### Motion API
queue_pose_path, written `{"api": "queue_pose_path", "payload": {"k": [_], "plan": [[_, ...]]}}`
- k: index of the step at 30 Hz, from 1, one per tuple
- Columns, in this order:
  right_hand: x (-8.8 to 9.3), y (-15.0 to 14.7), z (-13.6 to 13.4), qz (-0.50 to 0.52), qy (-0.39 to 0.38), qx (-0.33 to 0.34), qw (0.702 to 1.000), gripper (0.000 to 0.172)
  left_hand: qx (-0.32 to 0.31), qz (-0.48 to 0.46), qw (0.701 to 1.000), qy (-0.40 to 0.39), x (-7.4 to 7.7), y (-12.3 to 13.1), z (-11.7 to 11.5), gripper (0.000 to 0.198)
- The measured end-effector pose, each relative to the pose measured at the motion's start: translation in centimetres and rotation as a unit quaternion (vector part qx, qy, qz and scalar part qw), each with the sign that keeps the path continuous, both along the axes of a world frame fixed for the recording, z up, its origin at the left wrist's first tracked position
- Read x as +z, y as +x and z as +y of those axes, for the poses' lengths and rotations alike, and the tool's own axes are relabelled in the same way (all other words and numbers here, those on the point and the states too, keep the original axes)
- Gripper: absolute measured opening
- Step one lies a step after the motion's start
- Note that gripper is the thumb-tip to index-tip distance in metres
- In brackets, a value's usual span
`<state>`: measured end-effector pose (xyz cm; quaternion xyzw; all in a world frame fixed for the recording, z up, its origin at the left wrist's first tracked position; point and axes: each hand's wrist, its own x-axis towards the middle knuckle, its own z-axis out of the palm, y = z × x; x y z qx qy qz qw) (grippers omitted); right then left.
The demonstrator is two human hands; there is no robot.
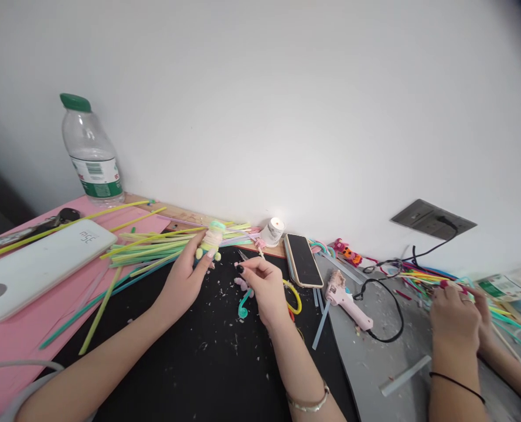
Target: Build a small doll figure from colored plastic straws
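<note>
My left hand (184, 279) is closed around a small bundle of wound pastel strips (211, 239) with yellow-green pompoms at its lower end. It holds the bundle over the black mat (190, 351), beside a pile of yellow and green straws (155, 246). To the right, my right hand (264, 282) pinches a thin stick with a pink tip (258, 245). Under that hand lie a teal curled piece (243, 306) and a yellow loop (296, 298).
A water bottle (91, 153) stands at the back left, a white power bank (36, 266) on pink paper. A lit candle (273, 230), a phone (303, 259) and a pink glue gun (347, 300) lie right of my hands. Another person's hands (457, 316) work among straws at the right.
</note>
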<state>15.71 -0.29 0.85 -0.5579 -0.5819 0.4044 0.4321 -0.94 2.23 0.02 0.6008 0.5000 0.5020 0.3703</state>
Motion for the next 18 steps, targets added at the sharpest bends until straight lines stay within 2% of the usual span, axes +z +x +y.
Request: {"api": "queue_pose_path", "payload": {"k": [7, 11, 18], "plan": [[1.4, 0.5, -0.3, 0.048, -0.035, -0.009, 0.998, 0.03, -0.078, 0.061, 0.995, 0.02, -0.7, 0.1, -0.3, 0.049], [1.8, 0.5, -0.1, 0.046, -0.043, -0.014, 0.998, 0.015, -0.119, 0.053, 0.991, 0.019, -0.7, 0.3, -0.4, 0.047], [1.5, 0.9, 0.2, 0.042, -0.035, -0.02, 0.998, 0.016, -0.17, 0.021, 0.985, 0.003, -0.5, 0.3, -0.7, 0.045]]}}
